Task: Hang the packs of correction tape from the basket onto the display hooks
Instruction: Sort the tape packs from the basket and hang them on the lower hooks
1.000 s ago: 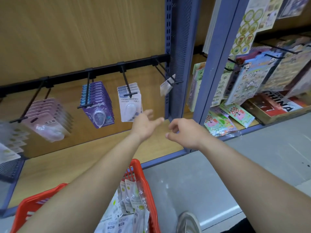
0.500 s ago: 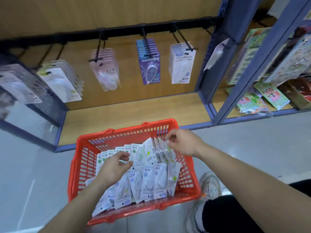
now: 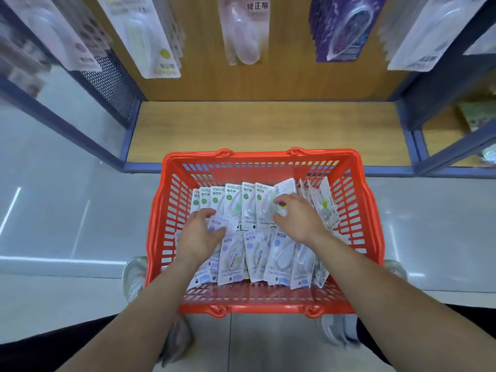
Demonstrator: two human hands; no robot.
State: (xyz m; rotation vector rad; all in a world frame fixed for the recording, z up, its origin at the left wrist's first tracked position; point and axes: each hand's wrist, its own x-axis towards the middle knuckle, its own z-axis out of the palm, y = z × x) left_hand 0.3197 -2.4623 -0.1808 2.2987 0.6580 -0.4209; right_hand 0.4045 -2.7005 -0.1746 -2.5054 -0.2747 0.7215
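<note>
A red basket (image 3: 268, 154) stands on the floor in front of me, filled with several packs of correction tape. A green-dotted row (image 3: 233, 200) lies at the back and a lilac row (image 3: 255, 255) at the front. My left hand (image 3: 197, 236) is down in the basket, with thumb and fingers around a lilac pack (image 3: 218, 224). My right hand (image 3: 299, 217) reaches in beside it, its curled fingers pinching the edge of a pack (image 3: 284, 190) at the right end of the green row. No display hooks show, only the hanging packs at the top.
Hanging packs fill the top edge: pale lilac (image 3: 61, 36), yellow-green (image 3: 145, 36), pink (image 3: 244, 30), purple (image 3: 346, 28) and white (image 3: 429, 33). A wooden shelf base (image 3: 268, 127) with blue frame posts lies behind the basket. My shoes flank the basket on the grey floor.
My view has dropped from the display hooks to straight over the basket. Both hands came down from the shelf into the basket and now grip packs.
</note>
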